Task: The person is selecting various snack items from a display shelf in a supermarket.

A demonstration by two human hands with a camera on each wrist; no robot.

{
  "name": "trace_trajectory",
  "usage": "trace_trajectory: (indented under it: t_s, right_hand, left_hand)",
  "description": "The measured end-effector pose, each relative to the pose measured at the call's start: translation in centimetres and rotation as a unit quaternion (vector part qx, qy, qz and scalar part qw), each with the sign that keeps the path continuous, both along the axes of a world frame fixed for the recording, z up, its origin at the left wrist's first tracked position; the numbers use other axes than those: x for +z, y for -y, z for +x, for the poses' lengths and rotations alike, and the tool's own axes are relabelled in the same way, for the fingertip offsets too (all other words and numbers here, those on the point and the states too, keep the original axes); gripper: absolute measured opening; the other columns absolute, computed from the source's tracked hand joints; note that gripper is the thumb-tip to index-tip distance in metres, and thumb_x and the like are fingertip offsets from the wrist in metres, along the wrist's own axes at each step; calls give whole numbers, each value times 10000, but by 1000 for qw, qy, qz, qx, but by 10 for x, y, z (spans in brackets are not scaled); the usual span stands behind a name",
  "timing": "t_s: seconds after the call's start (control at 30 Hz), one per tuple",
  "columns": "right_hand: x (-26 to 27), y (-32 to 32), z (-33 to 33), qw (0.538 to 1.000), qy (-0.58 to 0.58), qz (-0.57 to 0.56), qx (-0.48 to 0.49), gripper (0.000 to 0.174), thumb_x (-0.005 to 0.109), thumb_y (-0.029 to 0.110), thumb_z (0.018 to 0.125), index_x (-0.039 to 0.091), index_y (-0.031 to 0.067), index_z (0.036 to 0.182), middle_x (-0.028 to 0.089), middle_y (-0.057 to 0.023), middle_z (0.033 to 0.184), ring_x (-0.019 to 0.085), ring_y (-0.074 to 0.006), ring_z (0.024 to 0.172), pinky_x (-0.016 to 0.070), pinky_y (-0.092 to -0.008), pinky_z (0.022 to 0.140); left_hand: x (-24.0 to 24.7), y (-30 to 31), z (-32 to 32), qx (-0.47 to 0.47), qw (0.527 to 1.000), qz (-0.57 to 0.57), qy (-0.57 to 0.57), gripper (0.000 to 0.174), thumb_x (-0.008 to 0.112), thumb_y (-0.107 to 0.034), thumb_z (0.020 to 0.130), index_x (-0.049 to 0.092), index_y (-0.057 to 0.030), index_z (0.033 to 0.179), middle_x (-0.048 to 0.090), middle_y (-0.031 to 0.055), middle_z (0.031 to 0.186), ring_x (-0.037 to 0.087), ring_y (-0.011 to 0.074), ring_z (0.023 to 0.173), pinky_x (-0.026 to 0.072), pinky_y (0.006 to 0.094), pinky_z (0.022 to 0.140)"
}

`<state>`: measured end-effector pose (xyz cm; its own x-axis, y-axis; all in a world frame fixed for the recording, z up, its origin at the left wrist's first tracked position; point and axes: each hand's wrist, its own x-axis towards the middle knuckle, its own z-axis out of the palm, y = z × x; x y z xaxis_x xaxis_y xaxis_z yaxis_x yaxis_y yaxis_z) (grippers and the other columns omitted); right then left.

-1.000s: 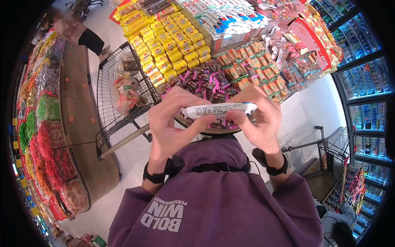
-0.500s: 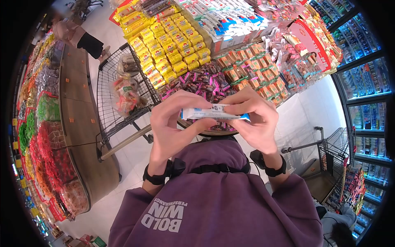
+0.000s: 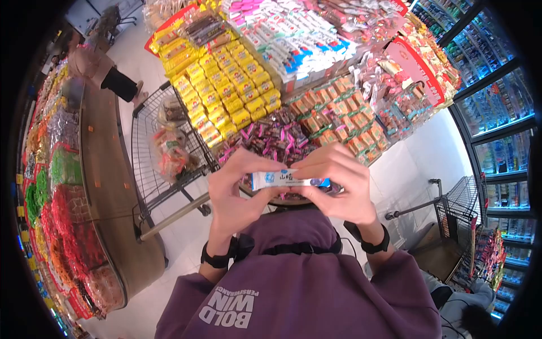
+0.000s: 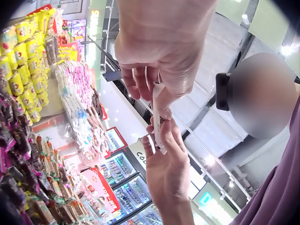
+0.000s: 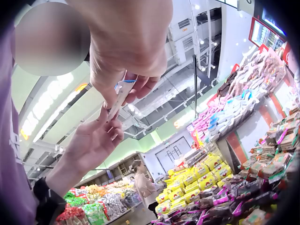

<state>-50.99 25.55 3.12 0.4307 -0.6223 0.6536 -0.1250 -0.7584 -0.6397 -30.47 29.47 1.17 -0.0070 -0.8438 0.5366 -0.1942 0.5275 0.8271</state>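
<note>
A slim snack bar in a white and blue wrapper [image 3: 271, 179] is held level in front of the chest, with large dark characters on the side facing up. My left hand [image 3: 231, 189] pinches its left end between thumb and fingers. From the other side my right hand [image 3: 342, 183] grips the right end, its fingers and thumb covering part of the wrapper. Seen edge-on in the left wrist view, the bar [image 4: 158, 112] spans both hands. The right wrist view shows the blue-edged end of the bar [image 5: 125, 85] beside the right fingers.
Behind the hands lie piles of dark sweets with pink wrappers [image 3: 271, 138], yellow packets [image 3: 228, 87] and orange-brown packets [image 3: 341, 116]. A wire cart [image 3: 152, 133] holding bags stands left, another cart [image 3: 460, 206] right. A person [image 3: 93, 65] is at the far left; lit fridges [image 3: 499, 158] line the right.
The bar has been turned over from its side with a fine-print table to the one with large characters. Both hands sit lower in the head view, which has shifted slightly.
</note>
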Motion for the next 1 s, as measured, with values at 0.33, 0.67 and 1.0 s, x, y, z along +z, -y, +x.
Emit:
trace_trajectory:
  t_s: [0.33, 0.67, 1.0]
  right_hand:
    - [3, 34, -12, 980, -185, -66, -45, 172, 757, 86, 811, 689, 65, 968, 671, -38, 951, 598, -226, 942, 475, -366, 816]
    - [21, 216, -37, 942, -174, 52, -281, 253, 774, 179, 775, 757, 5, 958, 729, -181, 824, 693, -320, 704, 549, -391, 691]
    - [-15, 280, -28, 933, -217, -28, -287, 97, 699, 100, 795, 729, 10, 815, 704, -194, 819, 676, -384, 859, 547, -462, 795]
  left_hand:
    - [-26, 27, -9, 60, 996, 47, 49, 473, 827, 18, 727, 635, -27, 1156, 687, 88, 1113, 632, 177, 947, 495, 307, 814]
    - [-33, 31, -2, 92, 991, 94, 24, 343, 695, 61, 859, 627, -17, 1187, 618, 125, 1257, 604, 161, 1044, 504, 289, 871]
    - [-42, 29, 12, 113, 987, 102, 44, 248, 692, 45, 875, 651, 0, 1115, 633, 134, 1211, 607, 127, 911, 509, 271, 820]
